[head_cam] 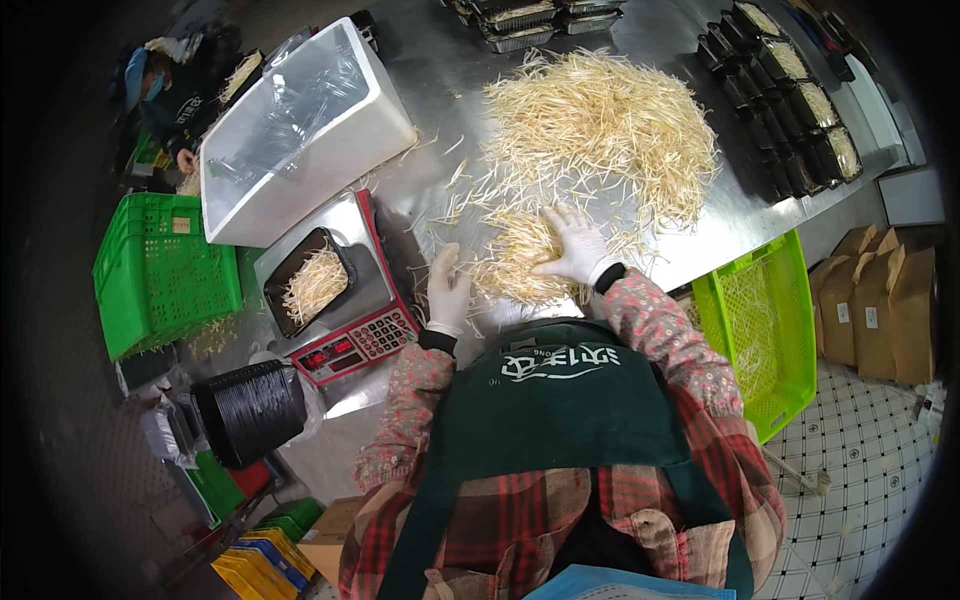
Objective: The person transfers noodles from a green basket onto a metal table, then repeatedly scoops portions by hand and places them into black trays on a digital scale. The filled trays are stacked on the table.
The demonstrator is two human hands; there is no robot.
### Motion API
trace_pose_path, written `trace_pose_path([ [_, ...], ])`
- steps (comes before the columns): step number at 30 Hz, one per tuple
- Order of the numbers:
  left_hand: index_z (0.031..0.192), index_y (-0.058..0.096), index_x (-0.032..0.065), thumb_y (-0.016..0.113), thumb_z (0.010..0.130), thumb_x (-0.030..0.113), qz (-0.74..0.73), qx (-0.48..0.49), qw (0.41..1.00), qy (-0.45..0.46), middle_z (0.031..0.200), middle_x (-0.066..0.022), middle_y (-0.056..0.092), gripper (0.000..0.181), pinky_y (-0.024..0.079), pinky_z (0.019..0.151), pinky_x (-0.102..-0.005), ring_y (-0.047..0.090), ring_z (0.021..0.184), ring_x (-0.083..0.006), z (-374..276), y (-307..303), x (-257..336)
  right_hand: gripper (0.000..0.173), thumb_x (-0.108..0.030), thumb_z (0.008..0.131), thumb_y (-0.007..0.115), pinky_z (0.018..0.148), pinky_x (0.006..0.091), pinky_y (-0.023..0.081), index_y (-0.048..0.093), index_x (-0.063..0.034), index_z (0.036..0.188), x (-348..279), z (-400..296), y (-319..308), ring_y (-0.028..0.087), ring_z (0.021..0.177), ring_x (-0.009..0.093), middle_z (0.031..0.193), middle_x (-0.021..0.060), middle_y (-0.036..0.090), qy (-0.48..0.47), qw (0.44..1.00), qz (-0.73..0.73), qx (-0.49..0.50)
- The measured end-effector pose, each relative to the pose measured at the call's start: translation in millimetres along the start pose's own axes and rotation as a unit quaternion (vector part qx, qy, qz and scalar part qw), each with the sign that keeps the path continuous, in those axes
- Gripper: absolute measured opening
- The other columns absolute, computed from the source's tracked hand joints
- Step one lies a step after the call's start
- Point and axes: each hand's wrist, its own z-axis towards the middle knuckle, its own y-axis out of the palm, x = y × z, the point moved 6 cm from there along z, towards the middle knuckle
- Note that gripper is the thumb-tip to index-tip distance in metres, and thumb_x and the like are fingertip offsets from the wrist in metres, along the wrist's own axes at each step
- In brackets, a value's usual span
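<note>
My right hand (pixel 579 244), in a white glove, rests with spread fingers on the right side of a small heap of bean sprouts (pixel 517 259). Left of that heap is my left hand (pixel 448 292), also gloved, its fingers apart and nothing visibly held. A large mound of bean sprouts (pixel 600 135) lies beyond them on the steel table (pixel 442 97). Close to my left hand stands a red-framed digital scale (pixel 352 349) with a lit display. On its pan sits a black plastic tray (pixel 279 306) filled with bean sprouts (pixel 319 283).
A white foam box (pixel 315 169) with clear film stands behind the scale, near a green crate (pixel 169 277). Stacked black trays (pixel 251 409) are at left. Filled trays (pixel 810 101) line the right edge, above a lime-green basket (pixel 780 360). A co-worker (pixel 176 97) is at far left.
</note>
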Motion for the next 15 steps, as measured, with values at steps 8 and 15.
trace_pose_path([
  [8,0.134,0.051,-0.0019,0.059,0.088,0.000,-0.037,0.059,0.997,-0.041,0.127,-0.0113,0.060,0.047,0.044,0.100,-0.0308,0.058,0.113,-0.0186,-23,-22,-14,0.106,-0.042,0.063,0.082,0.106,0.0503,0.035,0.030,-0.0056,0.148,-52,-2,37,0.041,0.132,0.039,0.140,0.0250,0.044,-0.094,0.987,-0.114,0.055],
  [15,0.132,0.053,-0.0025,0.058,0.089,-0.001,-0.059,0.049,0.996,-0.038,0.124,-0.0094,0.062,0.043,0.046,0.096,-0.0272,0.059,0.109,-0.0144,-27,-19,-3,0.069,-0.021,0.067,0.082,0.090,0.0328,0.050,0.055,-0.0032,0.129,20,16,8,0.065,0.100,0.022,0.112,0.0141,0.067,0.038,0.915,0.391,0.091],
])
